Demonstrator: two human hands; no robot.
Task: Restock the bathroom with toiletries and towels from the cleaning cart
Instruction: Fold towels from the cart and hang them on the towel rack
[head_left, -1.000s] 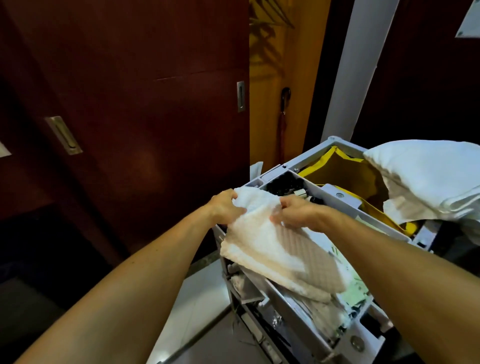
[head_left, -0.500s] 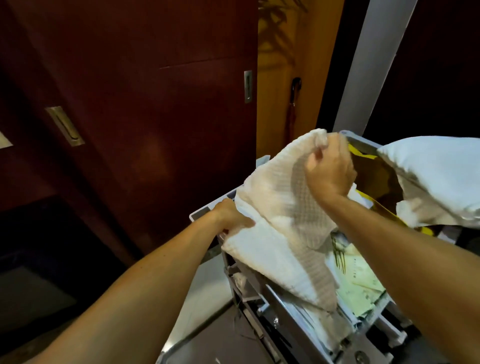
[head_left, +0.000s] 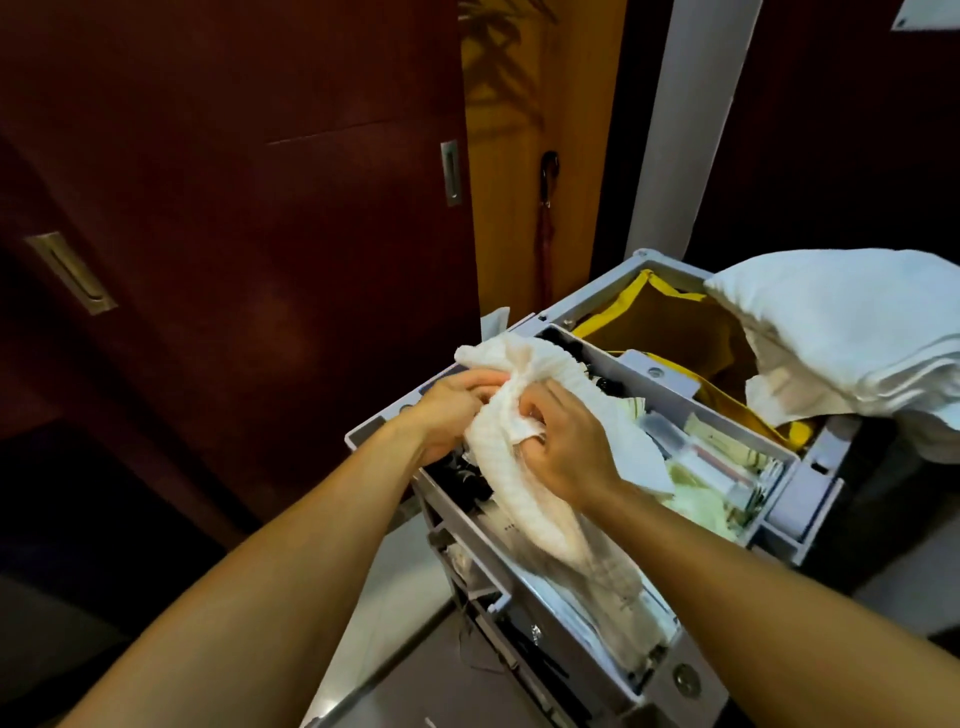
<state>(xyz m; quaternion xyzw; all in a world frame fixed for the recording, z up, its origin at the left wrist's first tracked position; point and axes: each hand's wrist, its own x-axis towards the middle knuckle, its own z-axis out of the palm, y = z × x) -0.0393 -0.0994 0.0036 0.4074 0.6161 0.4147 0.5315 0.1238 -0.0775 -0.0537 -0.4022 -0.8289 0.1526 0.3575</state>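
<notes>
A white waffle-weave towel (head_left: 524, 488) is bunched between both hands over the top tray of the grey cleaning cart (head_left: 670, 387). My left hand (head_left: 452, 410) grips its left side, fingers curled into the cloth. My right hand (head_left: 563, 441) grips the bunched middle from the right. The towel's lower end hangs down over the cart's front edge. Packets of toiletries (head_left: 711, 457) lie in the tray to the right of my hands.
A pile of white linen (head_left: 852, 332) rests on the cart's far right, beside a yellow bag (head_left: 675, 332). Dark wooden sliding doors (head_left: 234, 234) stand at the left. A folded umbrella (head_left: 546, 218) leans in the lit gap behind. A white pillar (head_left: 680, 130) rises behind the cart.
My right hand has come down from its raised position and joined my left hand. The towel, spread and lifted before, is now gathered into a bunch low over the tray.
</notes>
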